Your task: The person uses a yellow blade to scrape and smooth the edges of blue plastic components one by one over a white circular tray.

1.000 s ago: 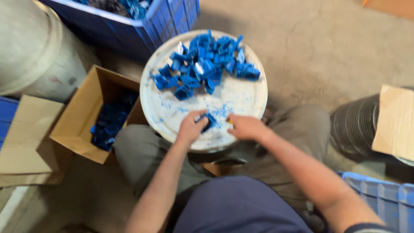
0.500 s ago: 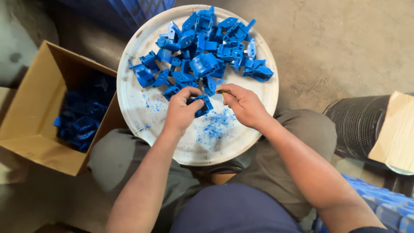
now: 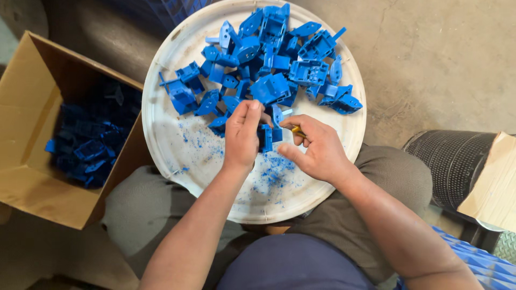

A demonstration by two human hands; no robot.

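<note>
The left hand (image 3: 242, 134) has its fingers clamped on a small blue plastic part (image 3: 266, 137), held upright just over the round white tray (image 3: 172, 145) that rests on the person's lap. The right hand (image 3: 317, 147) sits just beside that part, its fingers closed around a small tool with a yellow handle (image 3: 297, 130), whose tip points toward the part; the tip itself is hidden between the two hands. Beneath and just behind the fingers, blue shavings (image 3: 274, 174) lie scattered over the tray's bare surface. Beyond the fingertips, on the far half of the tray, lies a loose heap of blue plastic parts (image 3: 274, 59), some touching the left hand's knuckles. Well off to the left of the left hand stands an open cardboard box (image 3: 32, 177) with more blue parts (image 3: 86, 145) in its shaded bottom. To the right of the right hand, on the concrete floor (image 3: 441, 64), is a dark ribbed cylinder (image 3: 451, 161) partly covered by a piece of cardboard (image 3: 494, 182).
</note>
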